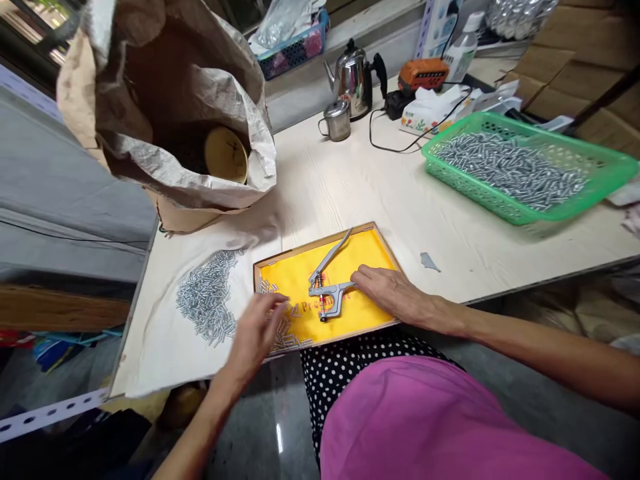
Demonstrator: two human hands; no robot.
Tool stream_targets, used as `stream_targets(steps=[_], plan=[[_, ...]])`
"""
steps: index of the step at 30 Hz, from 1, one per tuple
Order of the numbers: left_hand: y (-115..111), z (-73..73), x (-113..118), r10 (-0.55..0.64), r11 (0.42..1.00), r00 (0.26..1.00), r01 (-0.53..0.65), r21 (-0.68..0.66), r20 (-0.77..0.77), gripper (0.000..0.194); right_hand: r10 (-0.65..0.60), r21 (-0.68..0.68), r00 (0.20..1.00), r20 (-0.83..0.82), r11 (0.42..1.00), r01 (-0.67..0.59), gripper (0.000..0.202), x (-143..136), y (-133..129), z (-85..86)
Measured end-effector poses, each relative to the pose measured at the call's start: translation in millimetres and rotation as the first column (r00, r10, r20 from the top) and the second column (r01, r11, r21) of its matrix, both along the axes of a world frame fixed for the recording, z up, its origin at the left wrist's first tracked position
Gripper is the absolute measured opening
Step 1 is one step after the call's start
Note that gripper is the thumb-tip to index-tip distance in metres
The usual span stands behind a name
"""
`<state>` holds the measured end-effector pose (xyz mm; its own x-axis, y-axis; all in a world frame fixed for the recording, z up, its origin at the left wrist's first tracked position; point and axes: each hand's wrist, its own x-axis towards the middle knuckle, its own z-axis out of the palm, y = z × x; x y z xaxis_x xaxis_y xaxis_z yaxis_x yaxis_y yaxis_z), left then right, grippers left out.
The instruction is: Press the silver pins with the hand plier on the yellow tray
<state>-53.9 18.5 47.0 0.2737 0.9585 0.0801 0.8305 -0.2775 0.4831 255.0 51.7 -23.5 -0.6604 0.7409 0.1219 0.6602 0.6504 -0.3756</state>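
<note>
Beyond your left hand, at the far left, stands an open paper sack; nearer, just left of that hand, a pile of small silvery metal pieces lies on the table. Your left hand is over the left end of the shallow yellow-floored tray, thumb and forefinger close together; whether they pinch a piece, you cannot tell from here. Loose pieces lie beside it. Between your hands, over the tray, are the grey metal lever pliers: long axis left to right, head toward your left hand, upper lever slanting away from you to the right. Your right hand is closed over the lower handle's end. Well beyond it, rightward, sits a green basket of similar pieces.
</note>
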Motion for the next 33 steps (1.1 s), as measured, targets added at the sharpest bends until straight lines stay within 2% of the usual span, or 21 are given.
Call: stream_targets(steps=[2,5,9,11,13,15,17,18,20,22,25,30,33], plan=[[-9,-3.4,34,-0.19,0.977,0.98,0.195,-0.09,0.06,0.024,-0.009,0.052,1.0,0.012,0.999,0.008,0.017,-3,-1,-0.4],[-7,-14.9,58,-0.313,0.942,0.949,0.307,-0.139,-0.027,0.027,-0.029,0.104,0.999,0.019,0.994,0.027,0.017,-4,-4,-1.0],[-1,-25.4,55,-0.41,0.91,0.89,0.387,-0.148,-0.198,0.027,-0.018,0.007,1.0,-0.019,1.0,0.018,0.016,-2,-7,-2.1],[-5,-26.0,51,-0.433,0.901,0.875,0.408,-0.151,-0.219,0.026,-0.018,-0.05,0.999,-0.047,0.999,0.016,0.015,-1,-7,-2.0],[-13,-24.6,50,-0.413,0.907,0.891,0.386,-0.166,-0.187,0.026,-0.016,-0.078,0.999,-0.049,0.997,0.012,0.014,-1,-8,-1.4],[-20,-21.9,50,-0.331,0.931,0.939,0.311,-0.191,-0.087,0.024,-0.006,-0.086,0.999,-0.037,0.996,0.003,0.014,-1,-8,-0.8],[-24,-18.1,52,-0.145,0.958,0.986,0.16,-0.238,0.08,0.023,0.003,-0.083,0.999,-0.043,0.997,-0.007,0.015,-2,-8,-0.8],[-25,-15.9,53,-0.022,0.958,0.985,0.07,-0.278,0.172,0.023,0.005,-0.076,0.998,-0.055,0.997,-0.009,0.016,-2,-8,-1.1],[-23,-12.0,55,0.211,0.916,0.925,-0.074,-0.395,0.315,0.024,-0.004,-0.045,0.997,-0.082,0.999,0.001,0.017,-2,-8,-2.1],[-19,-10.1,59,0.354,0.854,0.855,-0.129,-0.504,0.38,0.028,-0.016,-0.005,0.995,-0.1,1.0,0.016,0.02,-1,-8,-3.5],[-11,-12.8,67,0.442,0.783,0.809,-0.137,-0.606,0.387,0.035,-0.032,0.049,0.993,-0.117,0.998,0.038,0.023,-1,-8,-5.3],[-2,-17.4,72,0.512,0.695,0.767,-0.106,-0.711,0.386,0.041,-0.016,0.095,0.987,-0.16,0.995,0.031,0.024,-2,-8,-6.1],[0,-13.9,63,0.572,0.7,0.706,-0.154,-0.698,0.418,0.042,-0.063,0.098,0.981,-0.183,0.992,0.082,0.027,-1,-8,-4.3]])
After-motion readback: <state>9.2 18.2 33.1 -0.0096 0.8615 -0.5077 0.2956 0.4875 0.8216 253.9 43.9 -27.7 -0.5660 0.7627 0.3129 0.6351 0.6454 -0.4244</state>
